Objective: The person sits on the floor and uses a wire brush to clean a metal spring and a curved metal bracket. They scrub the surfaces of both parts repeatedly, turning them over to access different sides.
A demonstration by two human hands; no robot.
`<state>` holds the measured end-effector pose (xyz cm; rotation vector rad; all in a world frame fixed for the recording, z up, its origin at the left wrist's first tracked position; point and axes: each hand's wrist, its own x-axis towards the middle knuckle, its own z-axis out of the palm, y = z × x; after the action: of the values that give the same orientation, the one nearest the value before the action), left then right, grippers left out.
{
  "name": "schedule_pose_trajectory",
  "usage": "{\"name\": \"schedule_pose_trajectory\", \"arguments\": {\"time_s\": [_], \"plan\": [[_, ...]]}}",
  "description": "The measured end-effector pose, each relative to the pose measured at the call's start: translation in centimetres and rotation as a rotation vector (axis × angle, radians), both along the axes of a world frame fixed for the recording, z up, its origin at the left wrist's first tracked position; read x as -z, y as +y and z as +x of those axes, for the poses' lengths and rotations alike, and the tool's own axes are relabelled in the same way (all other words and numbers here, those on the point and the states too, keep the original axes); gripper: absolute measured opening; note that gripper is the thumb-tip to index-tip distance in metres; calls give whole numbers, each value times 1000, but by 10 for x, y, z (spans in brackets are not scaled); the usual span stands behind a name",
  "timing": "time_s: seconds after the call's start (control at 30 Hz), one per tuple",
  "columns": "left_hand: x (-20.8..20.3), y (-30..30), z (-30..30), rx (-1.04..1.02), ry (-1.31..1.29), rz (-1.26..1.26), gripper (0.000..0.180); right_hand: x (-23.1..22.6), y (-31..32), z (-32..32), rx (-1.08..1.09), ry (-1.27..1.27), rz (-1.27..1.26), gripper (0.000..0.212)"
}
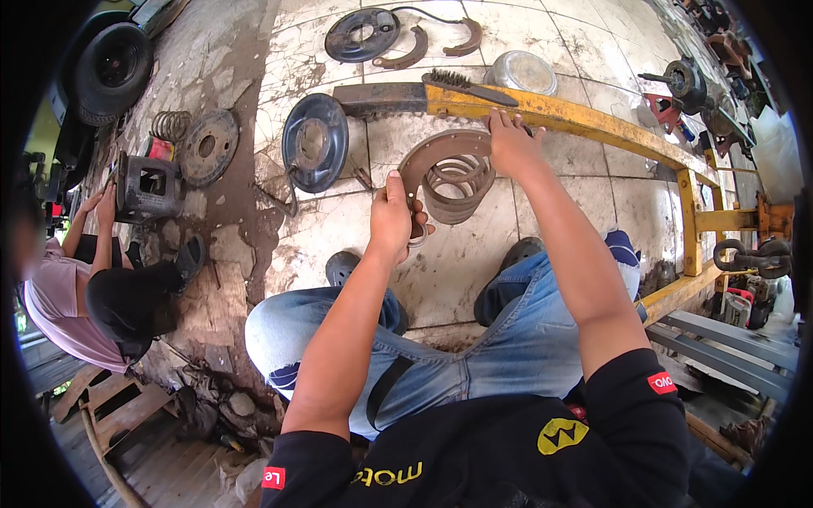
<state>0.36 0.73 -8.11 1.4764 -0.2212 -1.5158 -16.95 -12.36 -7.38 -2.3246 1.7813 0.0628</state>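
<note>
A rusty brown curved brake shoe is held up between my two hands, its arc bowed away from me. My left hand is closed round its near left end, thumb on top. At the other end my right hand grips the shoe beside the yellow beam, its fingertips partly hidden. Beneath the shoe stands a rusty coil spring on the tiles. A wire brush with dark bristles lies on the beam, just beyond my right hand.
Black brake backing plates and two more brake shoes lie on the tiled floor, near a round silver drum. The yellow frame runs along my right. At left, another person sits handling a grey metal part.
</note>
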Motion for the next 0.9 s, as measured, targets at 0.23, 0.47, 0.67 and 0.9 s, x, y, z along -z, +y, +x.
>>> {"name": "schedule_pose_trajectory", "arguments": {"time_s": [0.23, 0.47, 0.67, 0.9], "plan": [[-1, -3, 1, 3, 29, -43, 47, 14, 8, 2, -120, 108, -60, 65], [-1, -2, 3, -1, 25, -21, 50, -5, 15, -4, -42, 51, 15, 64], [-1, -2, -1, 5, -12, 20, 50, 2, -6, -17, 66, 35, 225, 65], [-2, -6, 0, 10, 7, 3, 50, 3, 18, -14, -25, 61, 25, 70]]}}
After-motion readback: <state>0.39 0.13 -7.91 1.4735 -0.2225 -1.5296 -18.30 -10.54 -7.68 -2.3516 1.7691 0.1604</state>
